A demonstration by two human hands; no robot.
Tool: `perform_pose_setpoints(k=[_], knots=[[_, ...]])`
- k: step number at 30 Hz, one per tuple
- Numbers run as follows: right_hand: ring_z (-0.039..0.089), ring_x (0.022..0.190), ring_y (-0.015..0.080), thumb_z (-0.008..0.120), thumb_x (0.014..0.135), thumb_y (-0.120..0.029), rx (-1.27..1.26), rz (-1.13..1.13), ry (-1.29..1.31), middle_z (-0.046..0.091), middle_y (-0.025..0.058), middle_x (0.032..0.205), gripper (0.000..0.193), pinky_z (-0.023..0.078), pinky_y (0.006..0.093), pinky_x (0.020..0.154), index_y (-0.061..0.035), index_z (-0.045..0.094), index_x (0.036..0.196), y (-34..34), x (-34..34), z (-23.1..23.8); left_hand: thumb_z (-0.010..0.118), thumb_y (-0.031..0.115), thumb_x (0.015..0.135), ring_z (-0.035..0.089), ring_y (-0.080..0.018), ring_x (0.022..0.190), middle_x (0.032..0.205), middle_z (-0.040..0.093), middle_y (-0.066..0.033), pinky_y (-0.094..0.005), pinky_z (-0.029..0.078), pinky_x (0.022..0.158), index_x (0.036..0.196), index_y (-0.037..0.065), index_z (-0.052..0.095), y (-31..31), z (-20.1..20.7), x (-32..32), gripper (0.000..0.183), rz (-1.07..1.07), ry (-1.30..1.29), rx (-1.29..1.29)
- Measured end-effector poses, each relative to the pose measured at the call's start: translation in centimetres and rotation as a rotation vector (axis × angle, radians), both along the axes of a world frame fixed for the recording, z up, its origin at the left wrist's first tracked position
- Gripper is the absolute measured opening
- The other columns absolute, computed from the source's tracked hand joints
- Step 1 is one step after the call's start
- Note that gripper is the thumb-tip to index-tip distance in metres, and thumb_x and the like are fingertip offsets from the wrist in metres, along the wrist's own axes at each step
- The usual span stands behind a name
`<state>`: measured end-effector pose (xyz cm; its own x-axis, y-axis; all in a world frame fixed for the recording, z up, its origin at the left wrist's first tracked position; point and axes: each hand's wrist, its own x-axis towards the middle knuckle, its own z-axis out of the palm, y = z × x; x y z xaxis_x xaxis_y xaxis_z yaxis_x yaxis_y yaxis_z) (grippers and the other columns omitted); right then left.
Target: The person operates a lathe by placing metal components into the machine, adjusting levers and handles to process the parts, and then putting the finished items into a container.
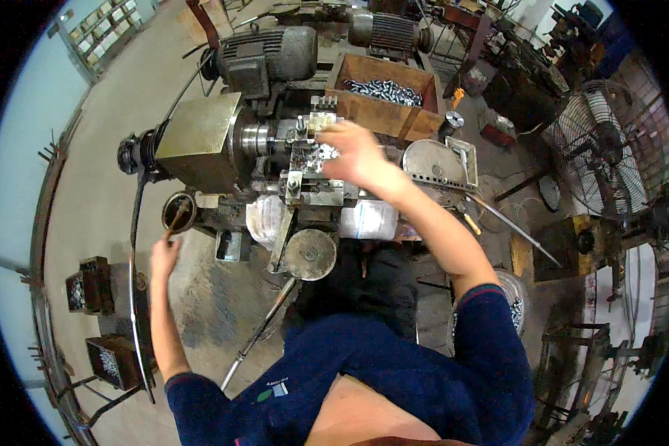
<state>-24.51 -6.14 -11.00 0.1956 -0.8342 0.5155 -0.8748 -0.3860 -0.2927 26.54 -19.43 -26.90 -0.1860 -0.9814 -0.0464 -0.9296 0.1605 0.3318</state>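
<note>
My left hand [163, 258] is closed around the lower end of a thin brown stick [177, 216]. Its other end stands inside a round, dark-rimmed pot [191, 215] beside the lathe; what is on that end is hidden. Over the lathe's tool slide [316, 195], my right hand [353, 154] reaches in from the right, slightly blurred. Its fingers point left, with the thumb apart below them, and nothing shows between them. Bright metal bits [321, 157] lie on the slide under the hand. Left of them are the shiny spindle [254, 140] and the box-shaped headstock [201, 137].
A wooden box [383, 119] of small metal parts stands behind the slide. Round handwheels [310, 255] with long bars jut toward me. A motor [267, 56] sits at the back, a caged fan [602, 145] at right. Metal bins [111, 362] stand at lower left.
</note>
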Motion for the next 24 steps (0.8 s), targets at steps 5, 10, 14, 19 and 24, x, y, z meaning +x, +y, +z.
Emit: perform_pose_setpoints(k=[5,10,14,19,24], knots=[[0.059,0.088,0.0282,0.065,0.051,-0.024,0.198,-0.046,0.52,0.064,0.0131,0.085,0.024,0.041,0.0392,0.086,-0.0081,0.067,0.069,-8.5,7.2,-0.6,0.053,0.038,0.089,0.063,-0.0359,0.086,0.095,0.066,-0.0173,-0.0413,0.049,0.072,0.113,0.005,0.06,3.2,9.2,9.5,0.041,0.229,0.004,-0.486],[0.061,0.096,0.0244,0.067,0.062,-0.023,0.448,-0.076,0.548,0.068,0.0078,0.092,0.023,0.036,0.0396,0.097,-0.0139,0.071,0.083,-10.6,7.7,-2.3,0.059,0.051,0.082,0.061,-0.0392,0.08,0.084,0.064,-0.0196,-0.0453,0.048,0.069,0.093,0.0,0.06,11.7,5.4,6.5,0.052,0.421,-0.297,-0.366],[0.061,0.097,0.0244,0.066,0.065,-0.023,0.431,-0.088,0.538,0.068,0.007,0.094,0.022,0.034,0.0407,0.1,-0.0143,0.071,0.085,-10.3,7.9,-2.5,0.068,0.041,0.076,0.061,-0.0391,0.077,0.079,0.063,-0.0204,-0.0456,0.048,0.067,0.089,-0.002,0.059,15.2,3.9,2.0,0.046,0.379,-0.15,-0.287],[0.059,0.097,0.0265,0.065,0.062,-0.028,0.315,-0.152,0.529,0.068,0.0105,0.086,0.023,0.024,0.044,0.107,-0.0103,0.071,0.075,-8.2,6.8,0.7,0.069,0.025,0.075,0.062,-0.0291,0.054,0.065,0.06,-0.0193,-0.0398,0.049,0.053,0.083,-0.006,0.053,12.8,6.7,2.5,0.036,0.228,0.095,-0.008],[0.063,0.074,0.0336,0.063,0.055,-0.024,0.282,-0.29,0.151,0.064,0.0201,0.071,0.023,0.051,0.0409,0.076,-0.0026,0.066,0.062,-2.9,-2.2,3.8,0.061,0.006,0.078,0.061,-0.0217,0.05,0.059,0.058,-0.0117,-0.0344,0.053,0.048,0.084,-0.009,0.057,9.5,5.3,2.9,0.017,0.246,0.802,0.311]])
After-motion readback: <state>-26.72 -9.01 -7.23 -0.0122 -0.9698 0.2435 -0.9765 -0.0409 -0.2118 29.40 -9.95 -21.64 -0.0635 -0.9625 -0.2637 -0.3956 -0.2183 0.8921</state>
